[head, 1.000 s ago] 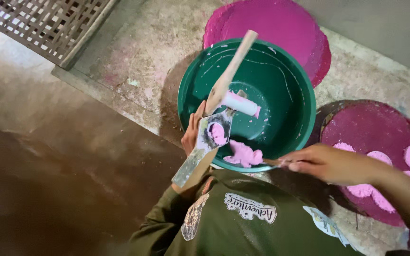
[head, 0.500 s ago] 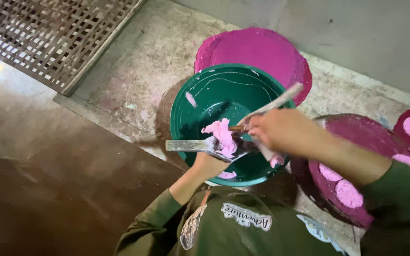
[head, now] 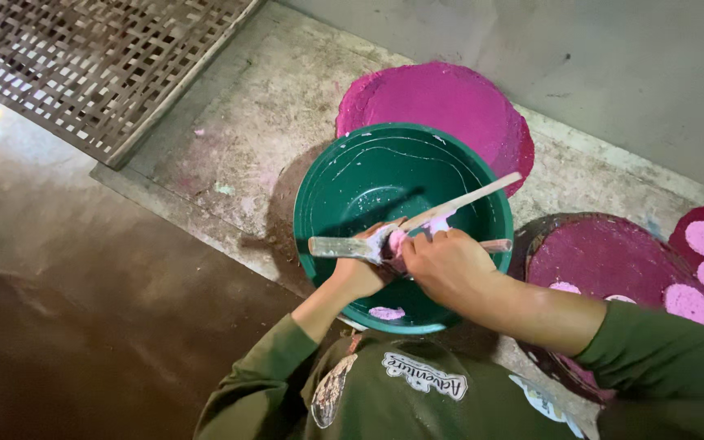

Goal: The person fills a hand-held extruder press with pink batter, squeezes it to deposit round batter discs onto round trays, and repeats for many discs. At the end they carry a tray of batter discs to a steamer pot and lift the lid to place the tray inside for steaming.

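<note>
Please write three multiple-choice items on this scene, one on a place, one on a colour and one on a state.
1. Where are both hands working?
A. Over the metal grate
B. Over the green basin
C. Over the round tray of pale discs

2. What colour is the paste on the flat spatula?
A. Pink
B. Yellow
C. Blue

3. How does the right hand hold the wooden stick?
A. It lies loose on the floor
B. It stands upright in the basin
C. Gripped and slanted across the spatula

Answers: 1 B, the left hand and right hand sit above the green basin. 2 A, pink paste clings to the flat spatula. 3 C, the wooden stick slants up to the right.
</note>
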Demonstrator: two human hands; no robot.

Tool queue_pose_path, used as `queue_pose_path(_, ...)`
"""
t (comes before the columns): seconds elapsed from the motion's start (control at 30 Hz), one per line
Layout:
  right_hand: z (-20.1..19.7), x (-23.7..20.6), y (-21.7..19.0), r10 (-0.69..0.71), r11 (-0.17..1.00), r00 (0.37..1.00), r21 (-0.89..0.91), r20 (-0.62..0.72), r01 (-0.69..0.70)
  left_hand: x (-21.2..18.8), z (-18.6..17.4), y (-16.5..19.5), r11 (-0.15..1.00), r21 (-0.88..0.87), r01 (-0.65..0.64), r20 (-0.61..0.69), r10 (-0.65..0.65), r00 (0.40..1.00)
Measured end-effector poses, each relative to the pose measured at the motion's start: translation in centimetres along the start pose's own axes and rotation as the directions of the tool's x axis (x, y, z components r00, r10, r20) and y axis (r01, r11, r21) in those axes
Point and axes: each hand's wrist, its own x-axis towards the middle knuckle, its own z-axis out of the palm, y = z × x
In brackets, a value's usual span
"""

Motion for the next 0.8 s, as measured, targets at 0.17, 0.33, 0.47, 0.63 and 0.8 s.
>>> queue_pose_path(0.17, -1.5, -2.5, 1.8, 0.144, 0.99, 0.989, -0.01, -0.028, -0.144, 0.0, -0.8, -2.6, 0.909, -0.362, 0.207, -0.037, -0.236, 0.971)
queue_pose_path(0.33, -3.5, -3.2, 2.5, 0.26, 0.884, 0.952, 0.437, -0.162, -0.168, 1.5, -4.0, -1.1, 0.926, 0.378, 0.016, -0.262, 0.09, 0.961)
queue_pose_path(0.47, -3.4, -3.1, 2.5, 0.282, 0.907, 0.96, 0.325, 0.006, -0.268, 2.6, -4.9, 1.3, 0.925, 0.371, 0.077, -0.108, -0.039, 0.993)
queue_pose_path(0.63, -0.8, -1.1, 0.3, 0.105, 0.993, 0.994, -0.043, -0.014, -0.106, 3.3, -2.0, 0.9, 0.92, 0.373, 0.12, 0.08, -0.161, 0.984)
queue_pose_path(0.8, 0.3, -1.3, 0.3, 0.131, 0.987, 0.99, 0.1, -0.059, -0.125, 2.8, -1.0, -1.1, 0.698, -0.556, 0.452, 0.174, -0.433, 0.884)
